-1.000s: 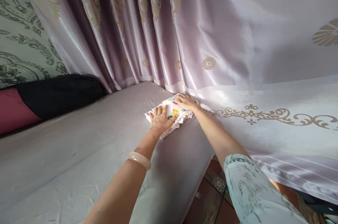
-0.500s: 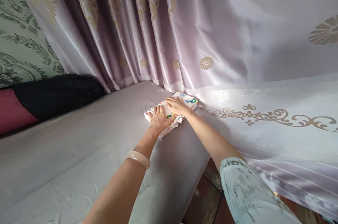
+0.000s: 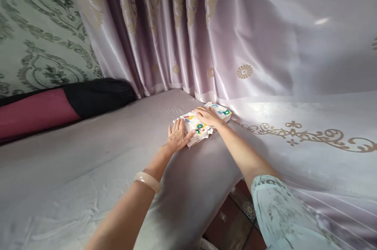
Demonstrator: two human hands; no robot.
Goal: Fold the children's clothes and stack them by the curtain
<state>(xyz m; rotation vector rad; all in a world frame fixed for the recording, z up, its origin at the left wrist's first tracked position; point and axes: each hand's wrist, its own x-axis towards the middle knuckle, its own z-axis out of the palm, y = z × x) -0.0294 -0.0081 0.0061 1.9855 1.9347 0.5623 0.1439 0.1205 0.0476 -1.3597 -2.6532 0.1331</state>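
A folded white cloth (image 3: 197,125) printed with bright letters lies near the far corner of a bed covered in a grey sheet (image 3: 88,163). My left hand (image 3: 176,137) rests flat at the cloth's near left edge, fingers stretched out. My right hand (image 3: 208,115) lies flat on top of the cloth, fingers spread. A pale bangle (image 3: 147,181) circles my left wrist. My right arm wears a light patterned sleeve (image 3: 282,214).
Lilac satin curtains (image 3: 241,38) with gold motifs hang behind and drape over the right side. A pink and black bolster (image 3: 59,104) lies along the patterned green wall (image 3: 38,34). A tiled floor (image 3: 232,222) shows past the bed's corner.
My left hand has slid off the cloth's top to its left edge. My right hand stays on the cloth. The camera view has shifted a little to the left.
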